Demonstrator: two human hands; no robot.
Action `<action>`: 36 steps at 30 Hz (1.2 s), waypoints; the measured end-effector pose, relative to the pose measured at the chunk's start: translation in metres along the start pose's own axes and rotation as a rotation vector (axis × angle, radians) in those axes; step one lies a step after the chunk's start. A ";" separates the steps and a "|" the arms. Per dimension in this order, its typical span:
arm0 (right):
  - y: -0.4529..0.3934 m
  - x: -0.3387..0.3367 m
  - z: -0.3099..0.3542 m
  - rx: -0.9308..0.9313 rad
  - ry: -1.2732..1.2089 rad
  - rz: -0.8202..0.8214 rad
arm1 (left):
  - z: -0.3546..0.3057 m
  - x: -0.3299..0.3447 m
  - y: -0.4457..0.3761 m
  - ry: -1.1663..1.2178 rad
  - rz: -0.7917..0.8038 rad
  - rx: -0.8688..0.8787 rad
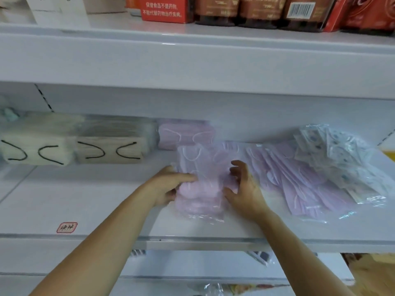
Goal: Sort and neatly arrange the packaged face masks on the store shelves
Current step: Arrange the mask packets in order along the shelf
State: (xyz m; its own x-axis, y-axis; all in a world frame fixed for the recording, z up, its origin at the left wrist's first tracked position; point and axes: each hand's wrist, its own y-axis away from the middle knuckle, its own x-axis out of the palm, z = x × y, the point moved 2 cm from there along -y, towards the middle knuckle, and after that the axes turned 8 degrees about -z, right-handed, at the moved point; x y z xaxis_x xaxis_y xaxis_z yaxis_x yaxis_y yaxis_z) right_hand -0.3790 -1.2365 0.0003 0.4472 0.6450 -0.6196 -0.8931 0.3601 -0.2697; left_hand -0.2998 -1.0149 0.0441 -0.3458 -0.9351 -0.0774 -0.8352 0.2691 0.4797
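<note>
Pink mask pkgs (201, 189), clear wrap, stacked mid-shelf, slightly skewed. More pink pkgs (299, 182) fanned out loose to the right, patterned white pkgs (335, 154) partly on top. Pink stack (183, 133) at back; beige stacks w/ black loops (70, 146) at left, neat.

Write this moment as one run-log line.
left hand grips pink mask packs | right hand open against them | more pink packs loose on shelf

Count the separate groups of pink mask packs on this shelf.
3: one stack at the back, one bundle between the left hand and right hand, one loose spread further right. Individual packs overlap, uncountable.
</note>
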 end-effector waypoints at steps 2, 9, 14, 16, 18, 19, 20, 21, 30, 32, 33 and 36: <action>-0.001 -0.004 0.000 0.022 -0.100 -0.001 | -0.002 0.023 -0.001 -0.073 0.052 0.007; -0.001 -0.019 -0.012 0.191 -0.479 -0.241 | -0.004 0.020 0.001 -0.171 -0.046 0.131; -0.005 -0.014 -0.009 0.235 -0.574 -0.248 | -0.044 -0.032 0.025 -0.355 -0.036 0.397; -0.010 -0.016 -0.003 0.224 -0.677 -0.183 | -0.062 -0.046 0.033 -0.561 0.006 0.516; -0.019 -0.017 0.003 0.198 -0.752 -0.042 | -0.079 -0.049 0.041 -0.804 -0.037 0.597; -0.023 -0.017 0.006 0.176 -0.772 0.036 | -0.088 -0.048 0.046 -0.926 -0.084 0.630; -0.027 -0.016 0.011 0.143 -0.804 0.101 | -0.095 -0.046 0.052 -1.020 -0.131 0.655; -0.029 -0.014 0.014 0.117 -0.822 0.135 | -0.101 -0.044 0.057 -1.068 -0.166 0.686; -0.028 -0.025 -0.007 0.061 -0.105 0.269 | -0.065 -0.047 0.028 -0.941 -0.026 0.482; -0.022 -0.028 -0.007 -0.017 0.148 0.284 | -0.050 -0.056 0.014 -0.793 -0.006 0.348; -0.019 -0.029 -0.006 -0.030 0.161 0.270 | -0.041 -0.062 0.008 -0.708 -0.006 0.264; -0.015 -0.026 -0.010 -0.042 0.166 0.158 | -0.015 -0.067 0.002 -0.340 0.054 0.038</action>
State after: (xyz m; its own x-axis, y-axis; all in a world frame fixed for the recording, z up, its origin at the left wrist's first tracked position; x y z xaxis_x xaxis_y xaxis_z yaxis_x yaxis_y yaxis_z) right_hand -0.3779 -1.2649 0.0128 0.2910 0.5703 -0.7682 -0.9541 0.2328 -0.1886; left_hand -0.2713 -0.9550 0.0635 -0.5076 -0.7904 -0.3429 -0.8247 0.3305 0.4589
